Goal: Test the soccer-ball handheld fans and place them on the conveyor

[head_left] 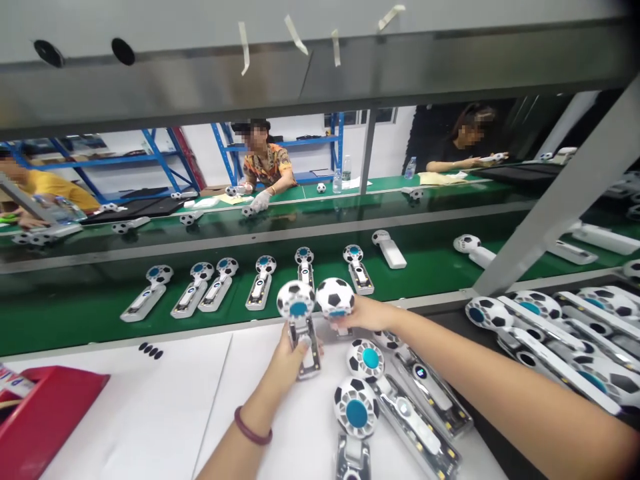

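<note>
- Red bin (pixel 60 413) sits at the lower left, cut off by the frame; its corner points into the white tabletop (pixel 150 413).
- Wide run of white between bin and left forearm, crossed by one seam. Best side room on the bench.
- Four black ovals (pixel 151 351) lie near the tabletop's far edge, just short of the rim along the green belt (pixel 75 327).
- Row of units (pixel 260 288) on the belt past that rim: second and third almost touching, the others with green between them.
- Across the belt, a co-worker's gloved hand (pixel 261 200) is at another unit, well apart from the near work.
- Left hand (pixel 290 353): fingers wrapped round the handle of a ball-headed unit (pixel 296 300), held roughly upright, ball on top, at the tabletop's far edge. Dark red bracelet (pixel 253 427) on that wrist.
- Right hand (pixel 366 313): looks closed on a second unit (pixel 335 297) just under its ball, though most fingers are hidden.
- The two balls are side by side with hardly any gap.
- Three loose units (pixel 417 427) lie on the tabletop below the right forearm; one is partly under it. Tight there.
- Grey post (pixel 555 200) slants up at the right, limiting reach across the belt.
- Stacked units (pixel 555 327) crowd the black surface (pixel 450 317) beyond the right forearm.
</note>
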A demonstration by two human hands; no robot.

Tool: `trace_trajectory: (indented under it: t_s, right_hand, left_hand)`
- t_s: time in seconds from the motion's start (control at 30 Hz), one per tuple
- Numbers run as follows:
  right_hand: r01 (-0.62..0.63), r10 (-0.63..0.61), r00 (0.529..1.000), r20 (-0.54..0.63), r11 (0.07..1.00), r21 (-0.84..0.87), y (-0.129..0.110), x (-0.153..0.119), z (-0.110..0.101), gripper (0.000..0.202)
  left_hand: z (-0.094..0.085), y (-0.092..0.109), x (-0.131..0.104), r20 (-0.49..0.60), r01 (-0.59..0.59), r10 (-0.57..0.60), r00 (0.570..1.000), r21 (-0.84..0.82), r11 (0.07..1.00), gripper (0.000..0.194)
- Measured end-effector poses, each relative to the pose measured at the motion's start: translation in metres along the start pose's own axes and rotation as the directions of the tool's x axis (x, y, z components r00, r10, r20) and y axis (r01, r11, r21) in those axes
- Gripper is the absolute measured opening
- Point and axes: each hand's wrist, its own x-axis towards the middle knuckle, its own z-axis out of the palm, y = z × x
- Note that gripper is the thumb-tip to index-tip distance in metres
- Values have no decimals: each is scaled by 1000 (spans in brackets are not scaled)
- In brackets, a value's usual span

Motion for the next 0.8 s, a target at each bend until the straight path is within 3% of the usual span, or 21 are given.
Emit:
trace_trajectory:
  t_s: [0.07,0.13,0.17,0.27,0.37,0.53,0.8]
  right_hand:
    - [-8,16,980,-196,999,43,-6,4,3,57]
    - [-7,96,922,-376,973,230,-15,3,7,57]
    - [12,143,907,-397,932,363,-21,0,10,58]
    - [95,164,937,-309,732,675,-42,-20,16,61]
    - [137,105,962,-252,614,778,-61,-44,20,58]
    - [150,-7,984,-180,582,799,-72,-64,21,52]
    - [162,-40,985,-167,550,820,-66,-63,23,49]
  left_hand:
    - [8,12,-2,21,60,-58,998,-137,989,46]
    - [18,30,-7,41,102,-95,995,-242,965,44]
    - [24,41,-11,56,114,-102,993,-275,955,46]
    - [41,74,-27,122,146,-114,986,-305,941,57]
    - [55,100,-44,142,179,-142,980,-293,939,67]
    - [61,119,-60,109,221,-199,974,-260,940,72]
    - [58,122,-60,42,230,-226,973,-202,952,71]
